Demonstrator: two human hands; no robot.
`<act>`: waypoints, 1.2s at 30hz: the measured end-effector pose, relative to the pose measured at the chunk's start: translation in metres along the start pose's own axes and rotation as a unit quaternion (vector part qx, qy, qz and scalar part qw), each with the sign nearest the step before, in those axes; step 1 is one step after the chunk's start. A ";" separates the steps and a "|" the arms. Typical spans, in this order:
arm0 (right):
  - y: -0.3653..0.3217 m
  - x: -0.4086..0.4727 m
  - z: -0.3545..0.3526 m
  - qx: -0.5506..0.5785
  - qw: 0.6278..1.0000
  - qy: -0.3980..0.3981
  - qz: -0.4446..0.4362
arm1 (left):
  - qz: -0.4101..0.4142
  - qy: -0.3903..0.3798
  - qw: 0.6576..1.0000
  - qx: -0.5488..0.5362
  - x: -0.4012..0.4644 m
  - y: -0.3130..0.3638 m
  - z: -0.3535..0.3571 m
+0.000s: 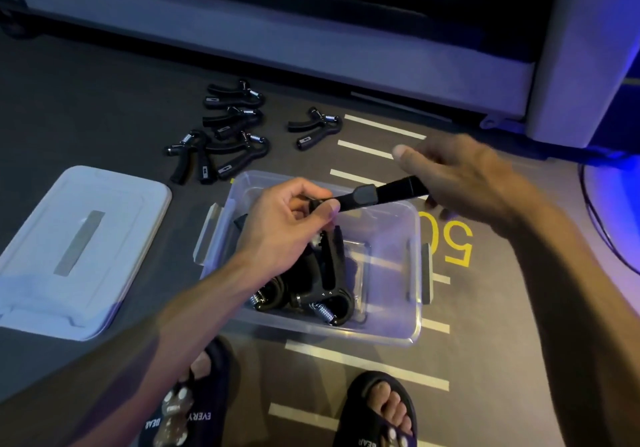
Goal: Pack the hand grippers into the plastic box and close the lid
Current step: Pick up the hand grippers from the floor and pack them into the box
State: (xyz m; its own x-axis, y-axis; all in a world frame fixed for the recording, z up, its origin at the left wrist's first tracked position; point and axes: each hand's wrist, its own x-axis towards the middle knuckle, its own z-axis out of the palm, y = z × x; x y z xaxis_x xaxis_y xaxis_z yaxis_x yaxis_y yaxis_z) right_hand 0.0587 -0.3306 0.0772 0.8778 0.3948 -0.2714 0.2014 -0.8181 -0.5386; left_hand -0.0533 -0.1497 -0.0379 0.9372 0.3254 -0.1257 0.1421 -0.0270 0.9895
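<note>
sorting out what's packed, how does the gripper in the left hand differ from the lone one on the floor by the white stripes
The held gripper is pinched by the left hand above the plastic box; the lone gripper lies flat on the floor, untouched. The held one shows mostly one handle; the lone one shows both handles and its spring. Both are black.

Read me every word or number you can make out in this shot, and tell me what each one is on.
"50", yellow, on the floor mat right of the box, seen rotated.
"EVERY" on the left slipper, upside down.
"BEAR" on the left slipper, partly readable.
"BEAR" on the right slipper, cut off at the frame edge.
Small labels on the grippers on the floor: too small to read.
Grey strip on the lid: no text visible.
</note>
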 end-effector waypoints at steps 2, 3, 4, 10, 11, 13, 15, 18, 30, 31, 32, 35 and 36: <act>0.001 -0.006 0.000 0.146 0.974 -0.151 0.081 | 0.011 0.003 1.000 -0.006 0.000 0.000 0.000; 0.001 -0.008 0.000 0.182 0.962 -0.180 0.092 | 0.012 0.000 1.000 -0.010 -0.001 -0.001 0.000; 0.004 -0.009 0.001 0.188 0.961 -0.184 0.086 | 0.009 -0.010 1.000 -0.007 -0.001 -0.002 0.000; 0.007 -0.008 -0.005 0.003 0.988 -0.145 0.049 | 0.043 -0.084 0.991 0.093 -0.001 -0.007 0.000; 0.005 -0.006 0.000 -0.058 0.985 -0.158 0.042 | 0.048 -0.080 0.991 0.100 0.000 -0.008 -0.001; 0.006 0.000 0.022 -0.174 0.967 -0.184 0.031 | 0.049 -0.077 0.989 0.117 -0.001 -0.009 -0.003; 0.012 0.010 0.053 -0.256 0.945 -0.199 0.034 | 0.047 -0.076 0.987 0.133 -0.001 -0.011 -0.004; 0.031 0.027 0.097 -0.314 0.923 -0.220 0.028 | 0.054 -0.078 0.985 0.142 -0.002 -0.014 -0.004; 0.050 0.042 0.130 -0.214 0.904 -0.363 0.078 | 0.063 -0.083 0.985 0.137 0.004 -0.018 -0.009; 0.050 0.042 0.129 -0.204 0.901 -0.374 0.087 | 0.062 -0.084 0.985 0.135 0.004 -0.018 -0.009; 0.050 0.043 0.129 -0.189 0.900 -0.381 0.098 | 0.061 -0.083 0.986 0.132 0.004 -0.018 -0.010; 0.051 0.045 0.129 -0.159 0.898 -0.388 0.132 | 0.059 -0.080 0.987 0.130 0.003 -0.017 -0.012; 0.051 0.046 0.129 -0.154 0.896 -0.391 0.140 | 0.059 -0.079 0.987 0.130 0.003 -0.017 -0.013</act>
State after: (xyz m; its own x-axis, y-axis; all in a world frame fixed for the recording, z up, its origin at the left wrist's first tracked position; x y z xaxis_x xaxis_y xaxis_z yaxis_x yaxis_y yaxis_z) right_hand 0.0530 -0.3005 -0.0653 0.3634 0.2298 -0.9028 0.2369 -0.9600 -0.1490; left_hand -0.0573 -0.1366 -0.0545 0.9872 0.1540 -0.0409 0.0868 -0.3048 0.9484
